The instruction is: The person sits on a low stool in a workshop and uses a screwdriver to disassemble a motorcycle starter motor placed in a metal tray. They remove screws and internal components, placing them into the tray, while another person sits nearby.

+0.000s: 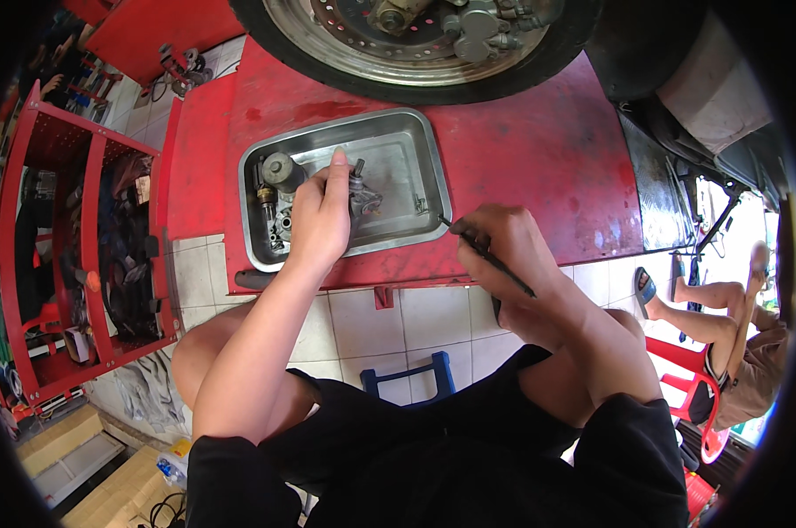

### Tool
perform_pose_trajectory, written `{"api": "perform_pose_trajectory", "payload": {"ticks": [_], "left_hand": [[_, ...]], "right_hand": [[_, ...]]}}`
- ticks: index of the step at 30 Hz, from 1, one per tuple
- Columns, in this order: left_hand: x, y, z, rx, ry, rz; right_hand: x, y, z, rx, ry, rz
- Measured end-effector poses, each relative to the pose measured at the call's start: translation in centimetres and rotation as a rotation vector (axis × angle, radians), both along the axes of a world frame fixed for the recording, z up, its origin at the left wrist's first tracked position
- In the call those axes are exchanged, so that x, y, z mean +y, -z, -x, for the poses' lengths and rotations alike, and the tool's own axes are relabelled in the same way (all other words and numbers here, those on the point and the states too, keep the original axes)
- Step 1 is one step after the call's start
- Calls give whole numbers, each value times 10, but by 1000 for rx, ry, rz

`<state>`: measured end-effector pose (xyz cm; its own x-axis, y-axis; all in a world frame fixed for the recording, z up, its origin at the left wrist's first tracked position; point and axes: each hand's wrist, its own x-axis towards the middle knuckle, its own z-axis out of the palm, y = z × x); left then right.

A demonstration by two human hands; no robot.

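Observation:
A metal tray (435,167) with liquid in its bottom stands on the red bench. My left hand (320,216) reaches into it, closed on a small grey metal engine part (363,195), thumb up; its palm hides much of the part. Beside that hand lie a round grey metal cylinder (282,172) and a brass-and-black fitting (266,195). A few tiny metal pieces (421,205) rest at the tray's right end. Off the tray's near right corner, my right hand (509,239) grips a slim black tool (506,267) whose tip points at the rim; its kind is unclear.
A wheel with a tyre (415,91) stands at the bench's far edge. The red bench (539,167) extends right of the tray. On the left is a red tool rack (94,211). A blue stool (443,374) stands below. Another person (723,330) sits at right.

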<state>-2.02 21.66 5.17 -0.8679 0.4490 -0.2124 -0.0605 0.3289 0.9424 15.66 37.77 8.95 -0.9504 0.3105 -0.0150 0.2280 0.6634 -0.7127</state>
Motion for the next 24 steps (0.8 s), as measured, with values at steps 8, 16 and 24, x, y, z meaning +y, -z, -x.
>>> {"api": "perform_pose_trajectory", "payload": {"ticks": [8,16,24], "left_hand": [[0,6,1,9,2,-7],[1,1,-1,-7,3,-7],[0,3,4,-205,-21,-91]], "right_hand": [[-4,1,-1,49,-67,-73],[-4,7,-1,23,-63,-95],[-5,5,2,106,0,11]]}}
